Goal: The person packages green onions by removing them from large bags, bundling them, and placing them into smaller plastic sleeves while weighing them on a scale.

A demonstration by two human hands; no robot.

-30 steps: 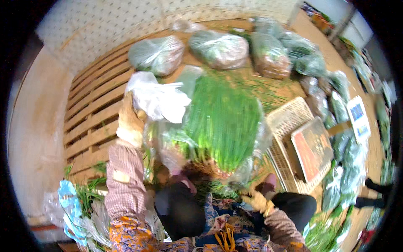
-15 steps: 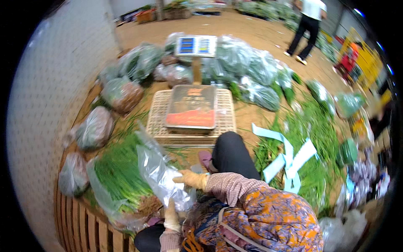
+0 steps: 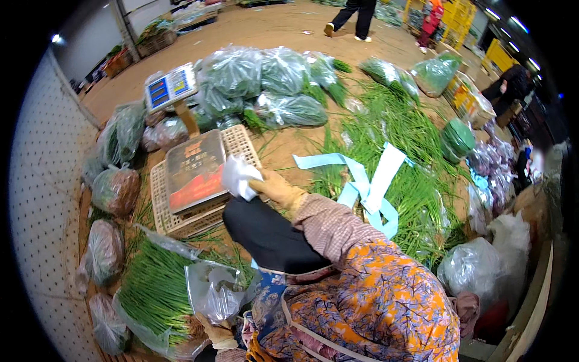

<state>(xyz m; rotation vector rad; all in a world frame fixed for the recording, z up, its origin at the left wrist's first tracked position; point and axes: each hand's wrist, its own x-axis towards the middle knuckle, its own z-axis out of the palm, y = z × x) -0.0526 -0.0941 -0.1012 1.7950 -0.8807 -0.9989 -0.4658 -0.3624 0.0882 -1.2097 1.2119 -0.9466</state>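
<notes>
My right hand [image 3: 279, 190], in a tan glove, is closed on a crumpled white wad [image 3: 240, 177], perhaps plastic or paper, held beside the right edge of the scale's platform [image 3: 194, 169]. Low in the picture, my left hand [image 3: 218, 333], also gloved, is at the lower edge of a clear plastic bag [image 3: 220, 295] and appears to grip it. Its fingers are partly hidden. Next to that bag, a bundle of green onions [image 3: 155, 286] lies in an opened clear bag, roots toward me.
The platform rests on a beige plastic crate [image 3: 241, 145], its display [image 3: 170, 87] on a post behind. Filled bags [image 3: 232, 72] of greens ring the spot. Loose green onions [image 3: 416, 181] and light-blue strips [image 3: 386, 175] lie at the right. A person [image 3: 356, 18] walks at the back.
My right hand has left the clear bag and moved up beside the scale, now with the white wad. My left hand stays low by the bag. The view has swung right.
</notes>
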